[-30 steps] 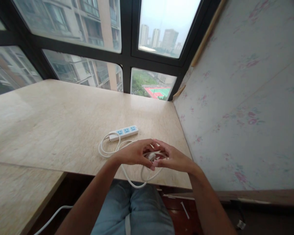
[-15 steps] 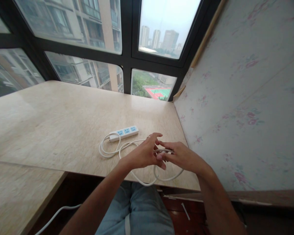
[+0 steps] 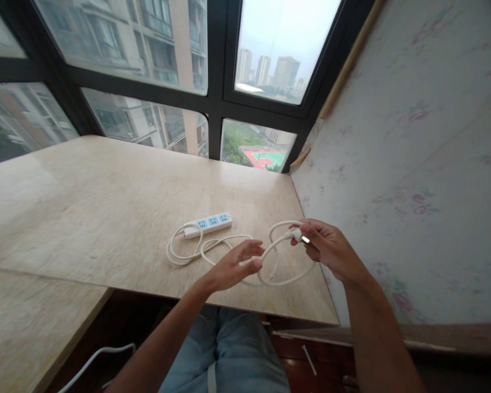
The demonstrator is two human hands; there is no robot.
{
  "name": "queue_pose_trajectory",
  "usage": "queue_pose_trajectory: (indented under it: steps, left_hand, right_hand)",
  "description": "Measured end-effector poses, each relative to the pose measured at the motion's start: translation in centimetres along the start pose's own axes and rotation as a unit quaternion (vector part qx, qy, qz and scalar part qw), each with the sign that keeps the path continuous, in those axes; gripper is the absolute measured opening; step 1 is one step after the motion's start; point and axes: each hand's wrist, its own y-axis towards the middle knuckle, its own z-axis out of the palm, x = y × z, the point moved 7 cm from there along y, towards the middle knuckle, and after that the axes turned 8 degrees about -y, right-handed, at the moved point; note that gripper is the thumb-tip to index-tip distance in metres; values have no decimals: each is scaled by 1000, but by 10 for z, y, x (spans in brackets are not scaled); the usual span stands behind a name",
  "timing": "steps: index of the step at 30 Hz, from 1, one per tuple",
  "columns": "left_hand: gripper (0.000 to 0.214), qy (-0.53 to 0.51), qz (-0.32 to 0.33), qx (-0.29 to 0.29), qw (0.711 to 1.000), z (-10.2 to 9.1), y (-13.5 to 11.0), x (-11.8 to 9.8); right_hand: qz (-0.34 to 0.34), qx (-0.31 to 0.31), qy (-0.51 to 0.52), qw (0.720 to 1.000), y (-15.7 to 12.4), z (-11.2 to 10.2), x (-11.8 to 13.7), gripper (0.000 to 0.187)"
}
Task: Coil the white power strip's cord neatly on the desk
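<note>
My right hand [image 3: 325,245] is closed round a white plug [image 3: 296,235] and a bit of its cord, held above the counter's right end. The plug's metal prongs show between its fingers. My left hand [image 3: 239,265] is open beside a loop of the white cord [image 3: 284,284], thumb and fingers apart, with the tips at the cord; whether they touch it I cannot tell. Behind the left hand, a white power strip [image 3: 208,225] with blue socket faces lies on the counter. Coils of its cord rest at its left end and in front of it.
The beige stone-look counter [image 3: 106,218] runs to a dark window frame [image 3: 215,109]. On the right stands a flowered wall [image 3: 413,164]. Another white cord [image 3: 94,357] hangs below at the lower left. A thin white strip [image 3: 310,360] lies on the dark red floor.
My hands have moved apart. The right one has shifted right with the plug, which now shows plainly, and the cord loop has spread. The left hand has dropped slightly. The power strip stays put.
</note>
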Motion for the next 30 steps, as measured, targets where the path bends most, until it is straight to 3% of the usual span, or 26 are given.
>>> queue_pose_trajectory:
  steps: [2,8,11,13,16,19,21,25,30]
  left_hand:
    - [39,15,-31,22,999,3,-5,13]
    - [61,-51,-142,101,983,24,0,31]
    - [51,-93,-162,88,978,20,4,29]
    - [42,-123,-156,45,979,11,7,29]
    - [35,-187,-95,-98,973,-9,12,27]
    - [29,-278,-3,-242,930,-25,14,23]
    - [22,-354,33,-296,886,-30,16,22]
    - [10,-481,48,-322,814,-33,24,21]
    - [19,-543,61,-337,767,-36,26,20]
  right_hand:
    - [8,-32,52,998,1,-7,-1,38]
    - [-10,-74,112,991,-3,-24,7,37]
    - [-19,-111,143,983,-7,-39,8,37]
    - [-20,-133,160,978,-8,-46,5,38]
    - [-31,-168,182,968,-8,-49,-4,34]
    - [-45,-203,204,957,-9,-41,-15,34]
    - [-46,-215,217,951,-9,-31,-22,35]
    - [-35,-220,249,942,-12,-8,-34,36]
    - [-18,-222,289,931,-14,8,-51,34]
